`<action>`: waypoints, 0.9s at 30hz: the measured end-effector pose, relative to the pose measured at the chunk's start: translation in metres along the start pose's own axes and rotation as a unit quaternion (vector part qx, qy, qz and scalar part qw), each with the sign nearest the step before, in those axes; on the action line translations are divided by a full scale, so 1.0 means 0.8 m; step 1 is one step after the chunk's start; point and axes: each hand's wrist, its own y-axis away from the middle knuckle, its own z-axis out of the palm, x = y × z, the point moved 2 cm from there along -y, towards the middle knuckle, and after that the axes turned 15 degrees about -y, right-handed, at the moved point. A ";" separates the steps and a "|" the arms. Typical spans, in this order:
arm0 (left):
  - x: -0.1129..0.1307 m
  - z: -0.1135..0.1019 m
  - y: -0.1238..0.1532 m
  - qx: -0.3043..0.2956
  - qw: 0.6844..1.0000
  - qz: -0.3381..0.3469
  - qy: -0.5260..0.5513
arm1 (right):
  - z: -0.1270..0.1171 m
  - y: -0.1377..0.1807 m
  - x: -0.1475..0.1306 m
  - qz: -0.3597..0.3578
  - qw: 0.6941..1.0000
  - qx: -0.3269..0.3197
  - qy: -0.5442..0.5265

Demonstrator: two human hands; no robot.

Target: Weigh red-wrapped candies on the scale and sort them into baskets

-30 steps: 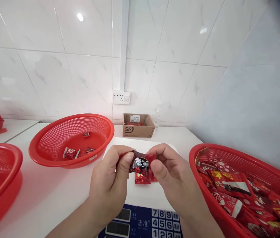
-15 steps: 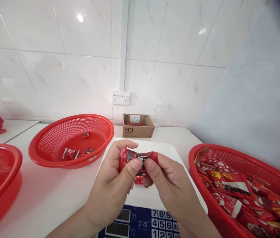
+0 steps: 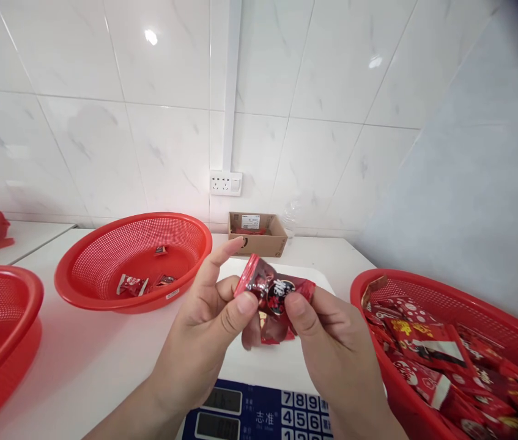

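Note:
Between both hands, above the white pan of a digital scale (image 3: 281,366), is a small dark-red candy packet (image 3: 268,290) with a black round print. My left hand (image 3: 208,318) pinches its left end between thumb and fingers, the index finger raised. The packet's right end is gripped by the thumb and fingers of my right hand (image 3: 336,330). Below it, another red packet (image 3: 272,336) shows partly between the hands; I cannot tell whether it is held or lies on the pan.
Right of the scale, a red basket (image 3: 424,284) is full of red snack packets. A red perforated basket (image 3: 103,244) at back left holds several packets; another red basket (image 3: 20,287) stands in front of it. An open cardboard box (image 3: 265,244) stands by the wall.
The packet has tilted, its left end rising, and its printed face shows more. My left index finger has lifted away from it. My right hand has shifted slightly right.

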 end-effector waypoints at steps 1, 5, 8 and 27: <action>0.000 0.000 0.000 0.000 1.000 0.005 -0.012 | 0.000 0.000 0.000 0.006 1.000 -0.003 0.004; -0.004 -0.002 0.000 0.004 0.996 0.014 -0.093 | 0.001 -0.002 -0.002 -0.005 0.996 -0.049 0.079; -0.006 -0.005 0.001 0.039 0.987 0.028 -0.155 | 0.000 -0.002 0.000 -0.005 0.985 -0.092 0.146; -0.002 -0.003 0.002 0.056 0.911 0.077 -0.402 | -0.008 -0.006 0.001 -0.066 0.982 -0.015 0.177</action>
